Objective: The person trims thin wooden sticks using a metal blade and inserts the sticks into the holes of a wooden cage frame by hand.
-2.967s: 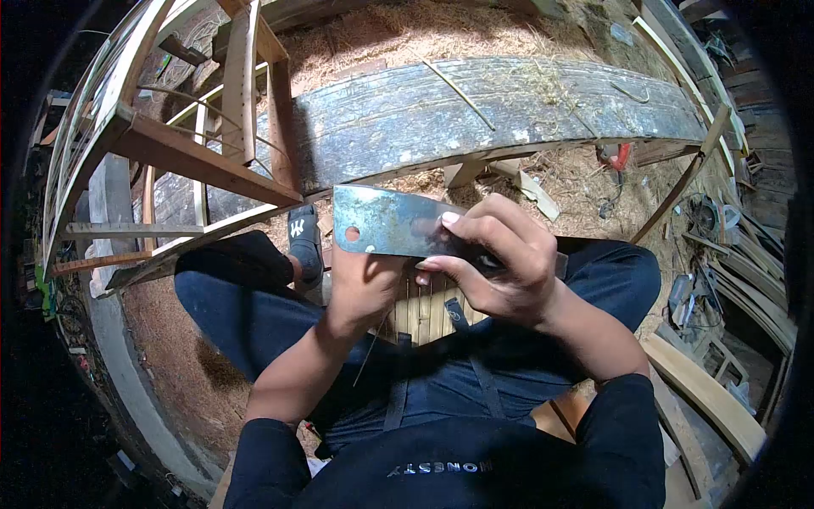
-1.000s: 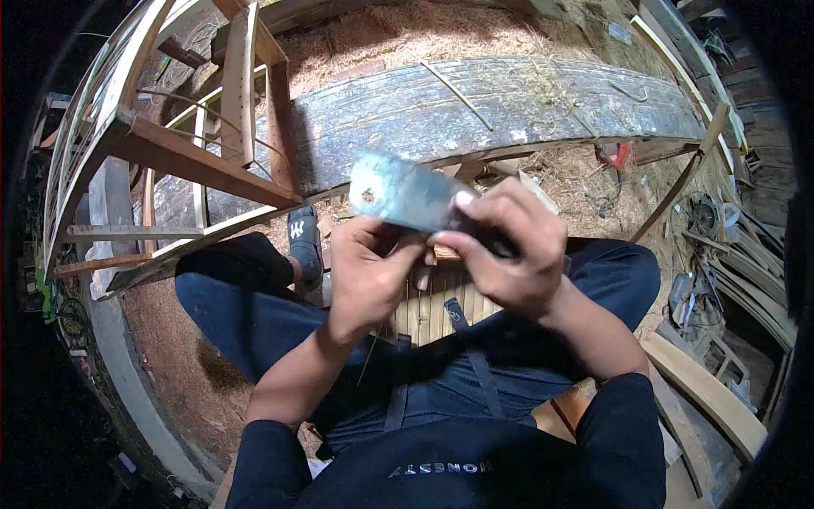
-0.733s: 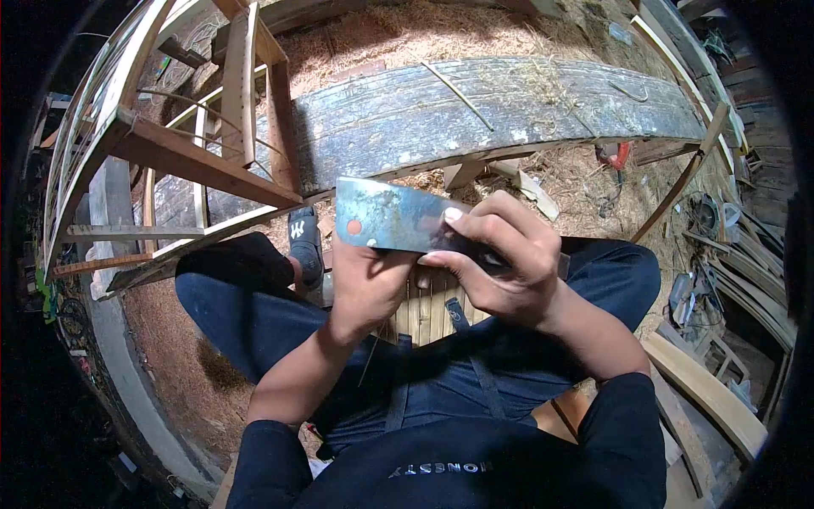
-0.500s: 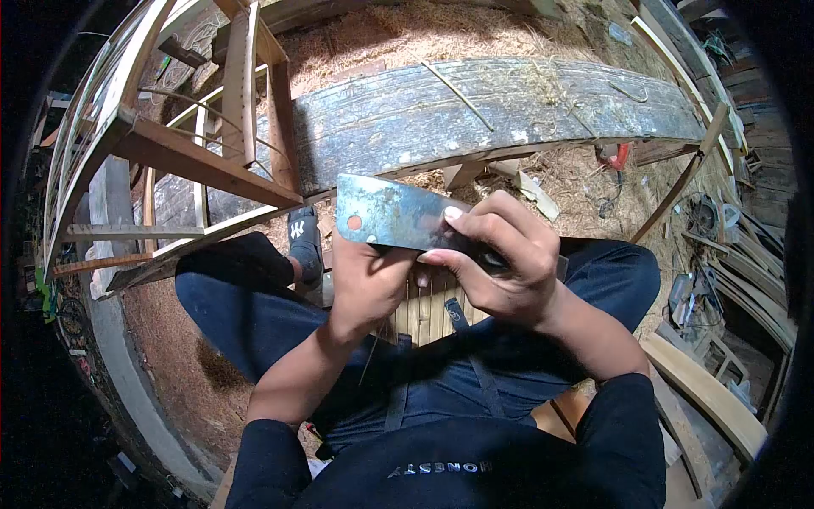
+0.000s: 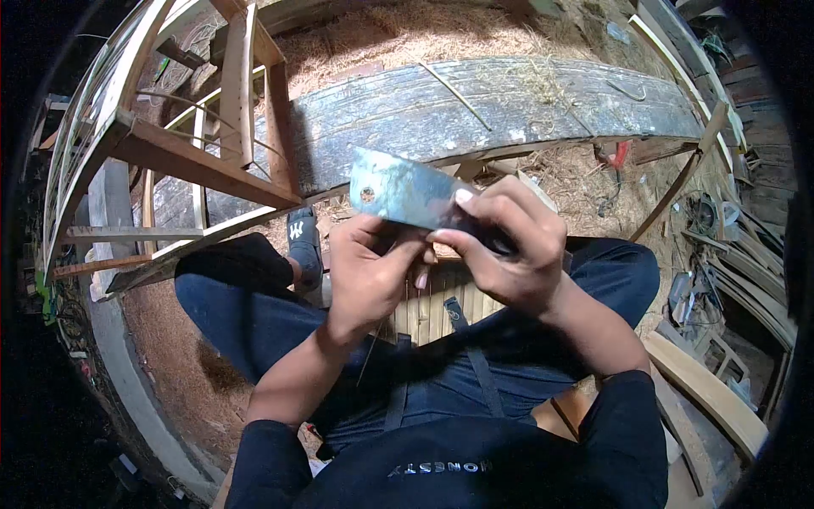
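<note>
A wide metal blade with a round hole near its left end is raised above my lap. My right hand grips its dark right end between thumb and fingers. Just under the blade's lower edge, my left hand is closed, thumb against fingers; a thin strip hangs below it, and what the fingertips pinch is too small to make out. Behind the hands, light slats lie side by side over my lap, with a dark strap on them.
Beyond my legs runs a worn plank bench with a thin stick on it. A wooden frame stands at the left. Behind the bench's near edge lies a red-handled tool. Curved wood pieces are at the right.
Compared with half a second ago, the blade has moved up and slightly right and tilted. My right hand has shifted slightly with it, and more of my left hand's fingers shows.
</note>
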A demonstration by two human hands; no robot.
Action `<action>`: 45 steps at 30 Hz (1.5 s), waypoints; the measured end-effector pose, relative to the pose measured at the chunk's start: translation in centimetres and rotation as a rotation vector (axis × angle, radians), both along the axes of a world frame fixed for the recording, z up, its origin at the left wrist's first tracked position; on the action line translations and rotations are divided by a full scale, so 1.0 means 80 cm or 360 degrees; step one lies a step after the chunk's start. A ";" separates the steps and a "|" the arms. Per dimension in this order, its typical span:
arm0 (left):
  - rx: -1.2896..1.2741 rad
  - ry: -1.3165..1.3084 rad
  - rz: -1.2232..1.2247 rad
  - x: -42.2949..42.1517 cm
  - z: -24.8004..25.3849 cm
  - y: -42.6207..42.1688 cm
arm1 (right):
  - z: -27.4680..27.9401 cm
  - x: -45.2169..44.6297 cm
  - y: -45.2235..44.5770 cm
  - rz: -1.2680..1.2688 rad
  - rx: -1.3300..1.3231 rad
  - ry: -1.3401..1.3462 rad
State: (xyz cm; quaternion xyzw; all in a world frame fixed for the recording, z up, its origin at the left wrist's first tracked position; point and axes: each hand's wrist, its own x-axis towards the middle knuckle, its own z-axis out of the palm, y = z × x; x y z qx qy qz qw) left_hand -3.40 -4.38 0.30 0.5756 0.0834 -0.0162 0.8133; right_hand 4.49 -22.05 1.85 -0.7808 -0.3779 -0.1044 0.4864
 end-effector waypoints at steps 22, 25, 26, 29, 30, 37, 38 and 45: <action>0.0045 -0.0219 0.0144 -0.009 -0.008 -0.011 | 0.004 -0.008 -0.002 0.0130 -0.0014 -0.0048; 0.0069 -0.0172 0.0105 -0.008 -0.013 -0.008 | -0.002 -0.009 0.001 0.0111 0.0038 -0.0034; 0.0024 -0.0132 0.0104 -0.008 -0.012 -0.009 | 0.000 -0.009 0.001 0.0123 0.0034 -0.0036; 0.0030 -0.0004 0.0114 -0.009 -0.003 -0.010 | -0.002 -0.007 0.000 0.0125 0.0030 -0.0051; 0.0048 0.0028 0.0117 -0.010 -0.002 -0.009 | -0.003 -0.007 0.000 0.0112 0.0032 -0.0059; -0.0115 -0.0092 0.0085 -0.008 -0.002 -0.011 | -0.001 -0.006 0.001 0.0094 0.0030 -0.0036; -0.0160 -0.0099 0.0041 -0.006 -0.003 -0.010 | 0.000 -0.004 0.000 0.0067 0.0027 -0.0046; 0.0173 -0.0292 0.0232 -0.005 0.003 -0.018 | 0.004 -0.010 0.001 0.0109 0.0027 -0.0028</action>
